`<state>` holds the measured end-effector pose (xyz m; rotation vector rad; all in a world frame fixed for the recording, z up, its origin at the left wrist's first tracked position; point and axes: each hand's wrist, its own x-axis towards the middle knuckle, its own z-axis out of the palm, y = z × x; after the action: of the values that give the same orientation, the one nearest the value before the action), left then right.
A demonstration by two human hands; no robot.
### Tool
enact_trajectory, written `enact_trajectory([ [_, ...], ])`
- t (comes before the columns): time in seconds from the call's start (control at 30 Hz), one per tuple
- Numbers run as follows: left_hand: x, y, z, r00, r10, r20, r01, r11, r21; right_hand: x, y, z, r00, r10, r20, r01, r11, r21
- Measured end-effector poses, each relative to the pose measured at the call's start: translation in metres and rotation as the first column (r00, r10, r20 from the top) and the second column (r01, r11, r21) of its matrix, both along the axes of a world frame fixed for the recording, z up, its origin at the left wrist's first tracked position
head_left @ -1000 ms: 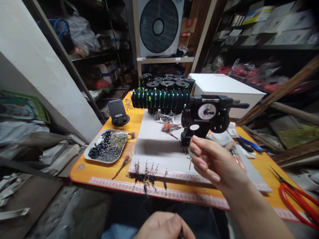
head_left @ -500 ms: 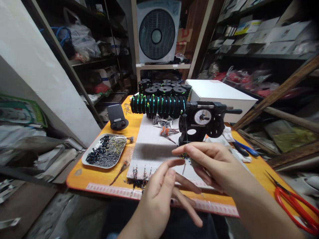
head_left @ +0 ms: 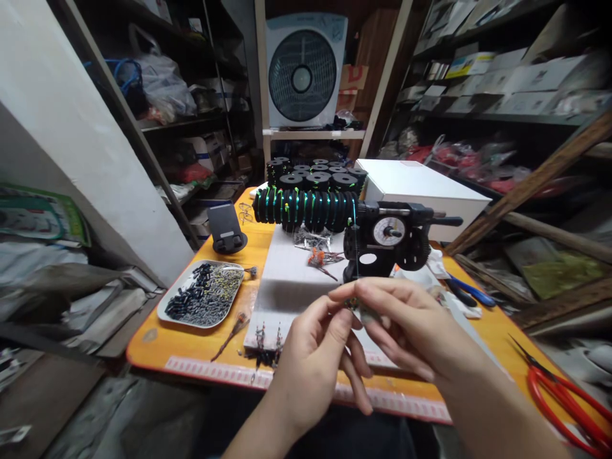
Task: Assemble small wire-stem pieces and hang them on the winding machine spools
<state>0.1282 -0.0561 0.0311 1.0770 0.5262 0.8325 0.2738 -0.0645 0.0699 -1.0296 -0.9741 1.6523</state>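
My left hand (head_left: 318,357) and my right hand (head_left: 406,325) meet above the near edge of the orange table (head_left: 191,347). Both pinch a tiny part (head_left: 356,306) between thumb and fingertips; it is too small to name. A thin line runs up from the pinch toward the black winding machine (head_left: 389,239) with a round dial, just behind my hands. A white board (head_left: 296,280) lies under them, with several small rigs (head_left: 268,338) stuck along its near edge.
A row of black spools (head_left: 306,207) with green line stands at the back of the board. A metal tray (head_left: 203,296) of small dark beads lies left, a phone stand (head_left: 225,229) behind it. A white box (head_left: 421,185) sits back right, red scissors (head_left: 564,395) far right.
My left hand rose from my lap to meet the right hand, and its fingers closed into a pinch on the small part. The right hand stayed in front of the winder.
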Motion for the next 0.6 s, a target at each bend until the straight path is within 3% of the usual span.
enact_trajectory([
  [0.07, 0.005, -0.003, -0.007, 0.992, 0.049, 0.113, -0.048, 0.999, -0.017, -0.004, 0.005, -0.002, 0.979, -0.008, -0.203, -0.007, 0.997, -0.075],
  [0.17, 0.012, -0.01, -0.022, 0.953, 0.112, 0.283, -0.087, 0.991, -0.1, -0.01, 0.013, -0.003, 0.948, -0.102, -0.3, 0.064, 0.989, -0.131],
  [0.3, 0.013, -0.023, -0.045, 0.901, 0.09, 0.424, 0.023, 0.966, -0.256, -0.012, 0.018, -0.003, 0.899, -0.239, -0.366, 0.198, 0.969, -0.146],
  [0.43, 0.012, -0.036, -0.066, 0.828, 0.062, 0.558, 0.144, 0.937, -0.319, -0.011, 0.019, -0.004, 0.884, -0.273, -0.38, 0.217, 0.959, -0.183],
  [0.53, 0.008, -0.043, -0.074, 0.796, 0.045, 0.604, 0.211, 0.914, -0.346, -0.01, 0.019, -0.006, 0.872, -0.294, -0.392, 0.229, 0.952, -0.204],
  [0.6, 0.001, -0.046, -0.074, 0.828, 0.038, 0.56, 0.221, 0.895, -0.387, -0.01, 0.019, -0.007, 0.866, -0.302, -0.398, 0.234, 0.949, -0.212],
])
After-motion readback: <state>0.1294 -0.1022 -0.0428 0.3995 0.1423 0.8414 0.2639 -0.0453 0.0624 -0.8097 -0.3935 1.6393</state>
